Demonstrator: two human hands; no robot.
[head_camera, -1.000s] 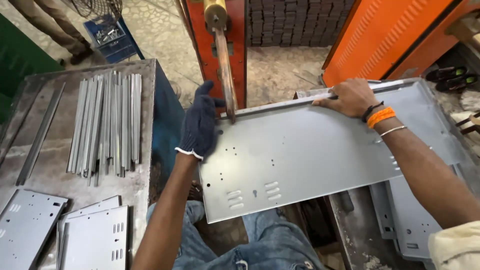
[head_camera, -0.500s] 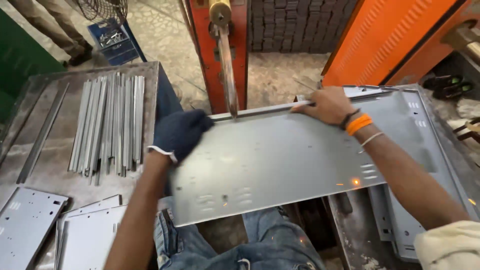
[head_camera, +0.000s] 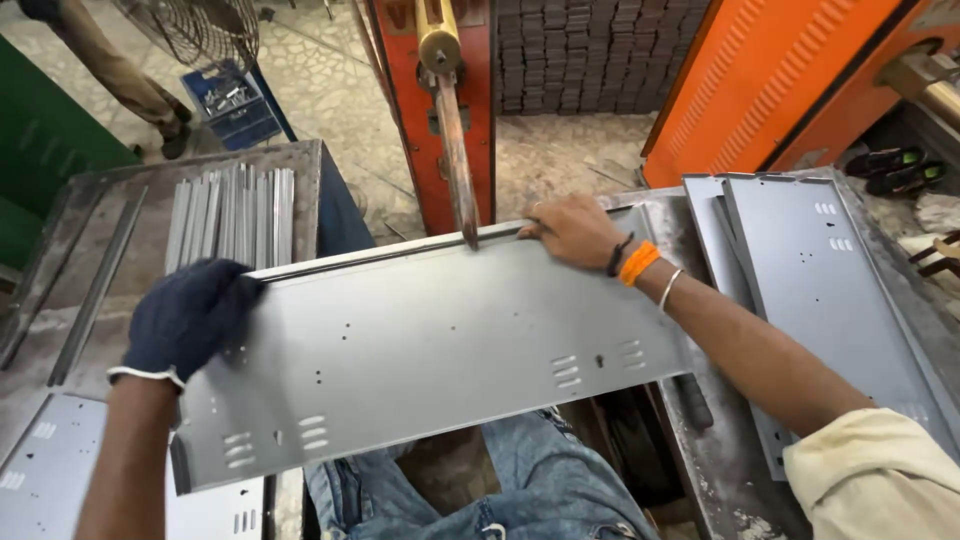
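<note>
The left hand, in a dark knit glove, clamped the near-left end of a long grey perforated sheet-metal panel; the bare right hand gripped its far flanged edge. The panel lay lengthwise left to right across the person's lap, under the red press's arm.

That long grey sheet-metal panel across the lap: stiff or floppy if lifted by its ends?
Probably fairly stiff: the grey panel has a folded far rim and looks flat between the gloved left hand and bare right hand. Its smooth face looks slippery, edges likely sharp.
</note>
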